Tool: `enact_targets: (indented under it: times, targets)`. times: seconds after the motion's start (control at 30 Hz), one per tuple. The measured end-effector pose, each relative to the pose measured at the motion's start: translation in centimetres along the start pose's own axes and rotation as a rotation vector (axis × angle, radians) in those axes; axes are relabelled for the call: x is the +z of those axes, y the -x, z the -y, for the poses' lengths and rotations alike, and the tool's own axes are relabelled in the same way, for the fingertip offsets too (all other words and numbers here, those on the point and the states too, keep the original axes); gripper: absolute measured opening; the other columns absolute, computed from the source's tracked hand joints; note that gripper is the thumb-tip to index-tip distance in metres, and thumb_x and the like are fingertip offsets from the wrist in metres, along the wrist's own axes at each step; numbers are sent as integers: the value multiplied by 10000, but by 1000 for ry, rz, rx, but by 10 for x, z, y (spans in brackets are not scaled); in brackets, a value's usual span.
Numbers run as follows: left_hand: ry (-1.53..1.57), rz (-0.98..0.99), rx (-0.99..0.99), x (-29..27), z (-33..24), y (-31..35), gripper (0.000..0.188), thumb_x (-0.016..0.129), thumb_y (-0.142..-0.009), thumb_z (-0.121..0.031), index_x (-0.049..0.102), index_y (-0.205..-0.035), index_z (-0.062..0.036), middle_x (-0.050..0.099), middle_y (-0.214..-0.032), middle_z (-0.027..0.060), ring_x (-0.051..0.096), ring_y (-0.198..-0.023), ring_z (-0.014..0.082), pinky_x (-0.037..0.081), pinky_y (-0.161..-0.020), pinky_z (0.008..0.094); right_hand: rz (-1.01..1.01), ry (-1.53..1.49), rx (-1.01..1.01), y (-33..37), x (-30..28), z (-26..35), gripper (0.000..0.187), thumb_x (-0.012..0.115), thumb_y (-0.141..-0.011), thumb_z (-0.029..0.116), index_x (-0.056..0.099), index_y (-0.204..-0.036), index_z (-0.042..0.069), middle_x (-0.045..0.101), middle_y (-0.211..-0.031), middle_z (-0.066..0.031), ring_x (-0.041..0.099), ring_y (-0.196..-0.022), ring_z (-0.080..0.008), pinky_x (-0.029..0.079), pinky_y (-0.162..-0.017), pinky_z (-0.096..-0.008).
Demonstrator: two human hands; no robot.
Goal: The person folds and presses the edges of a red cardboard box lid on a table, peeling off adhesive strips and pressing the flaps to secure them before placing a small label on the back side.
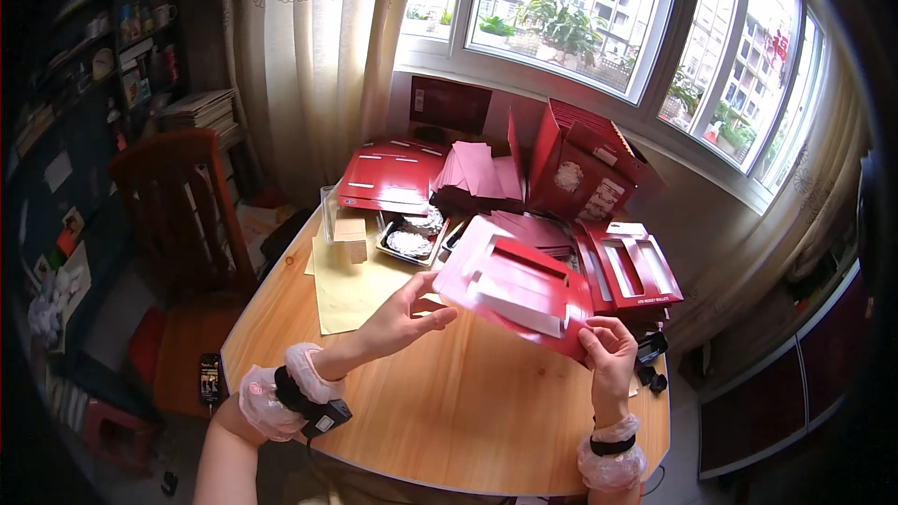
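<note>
The red card point(516, 292), a folded sheet with a cut-out, is held up above the wooden counter point(468, 421), its long axis running from ten o'clock to four o'clock. The right hand point(610, 351) is the nearer one: its grip is clamped on the four o'clock corner, thumb and fingers pinching the edge, so the rest of the card stretches away from it toward ten o'clock. The left hand point(412, 313) is at the opposite end, with the card lying toward three o'clock from it. Its thumb and fingers are apart; whether a fingertip touches the card's edge, I cannot tell. A yellow sheet point(348, 295) lies beyond the left hand at ten o'clock, and a red windowed card point(666, 288) sits at one o'clock from the right hand.
</note>
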State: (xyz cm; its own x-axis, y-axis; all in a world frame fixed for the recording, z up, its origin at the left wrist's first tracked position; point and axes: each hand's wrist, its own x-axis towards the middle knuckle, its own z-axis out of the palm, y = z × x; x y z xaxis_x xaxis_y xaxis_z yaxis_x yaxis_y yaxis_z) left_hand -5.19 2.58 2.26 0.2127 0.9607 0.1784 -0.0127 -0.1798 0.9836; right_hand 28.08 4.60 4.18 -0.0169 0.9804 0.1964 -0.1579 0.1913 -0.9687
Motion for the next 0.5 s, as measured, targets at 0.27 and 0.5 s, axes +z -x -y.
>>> enact_targets:
  times: [0.27,0.5]
  targets:
    - [81,-49,73,-3,21,19,398,728,-951,-171,600,-1294,-15,675,-1136,21,636,-1015,87,529,-894,266,107,83,5,5,2,-10,97,702,-907,-18,687,-993,25,682,-860,1,621,-732,-41,498,-616,-186]
    - [227,124,106,-3,41,22,217,685,-970,-97,695,-1175,-26,709,-1134,35,642,-1039,108,530,-934,287,123,16,28,4,9,-14,68,697,-910,-15,686,-973,6,691,-882,-17,627,-763,-51,516,-659,-200]
